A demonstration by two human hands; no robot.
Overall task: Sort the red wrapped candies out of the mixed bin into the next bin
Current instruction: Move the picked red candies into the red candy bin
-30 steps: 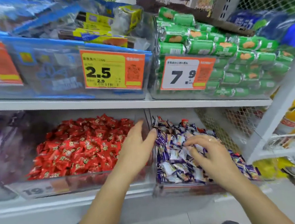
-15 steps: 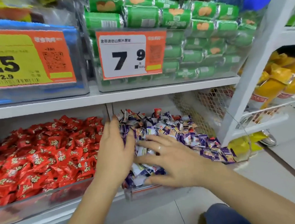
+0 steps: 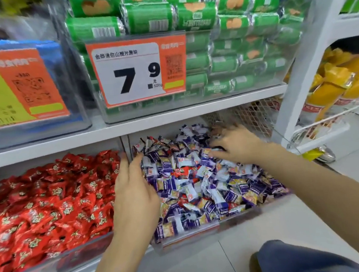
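- Left hand (image 3: 133,191) rests flat, fingers straight, on the mixed bin (image 3: 203,233) edge
- Right hand (image 3: 237,145) spreads loosely over crinkly purple wrappers
- Red wrapped candies (image 3: 180,171) lie glossy among them

A single head-worn wide-angle camera looks forward and down, close to the lower shelf (image 3: 172,117). Both hands reach away from it into the frame's centre.

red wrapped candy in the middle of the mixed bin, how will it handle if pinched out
The red wrapped candy looks small, so probably light. Its glossy, crinkled wrapper may slip or flex when pinched. It lies loose among purple candies, so neighbours will likely shift or lift with it.
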